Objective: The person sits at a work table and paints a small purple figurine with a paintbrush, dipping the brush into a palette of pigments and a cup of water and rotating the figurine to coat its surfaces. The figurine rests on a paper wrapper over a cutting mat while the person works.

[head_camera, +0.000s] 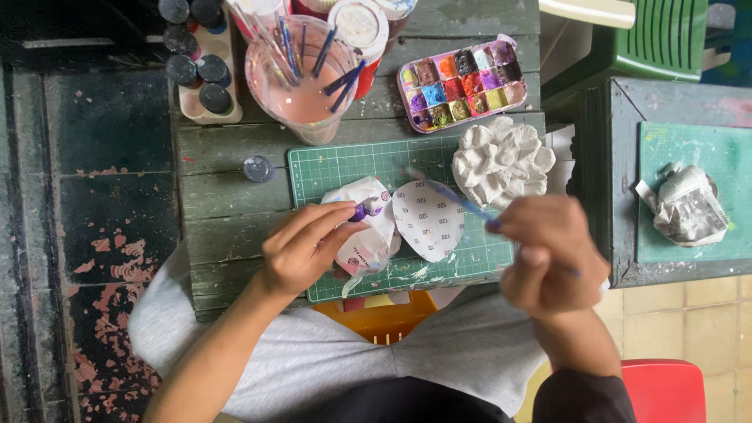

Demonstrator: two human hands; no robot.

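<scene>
My left hand (301, 247) pinches a small purple-and-white piece (364, 209) over a crumpled white paper (368, 235) on the green cutting mat (352, 164). My right hand (552, 254) grips a thin blue paintbrush (450, 196), blurred, its tip pointing up-left over the mat. Between the hands lies a white oval sheet with small print (428, 221). A white plaster flower-shaped cast (501, 162) rests at the mat's right end.
A paint palette with many colours (460, 82) sits behind the mat. A clear cup of pinkish water holding several brushes (301, 78) and a tray of dark-capped paint bottles (200, 66) stand at the back. A small round cap (258, 168) lies left of the mat.
</scene>
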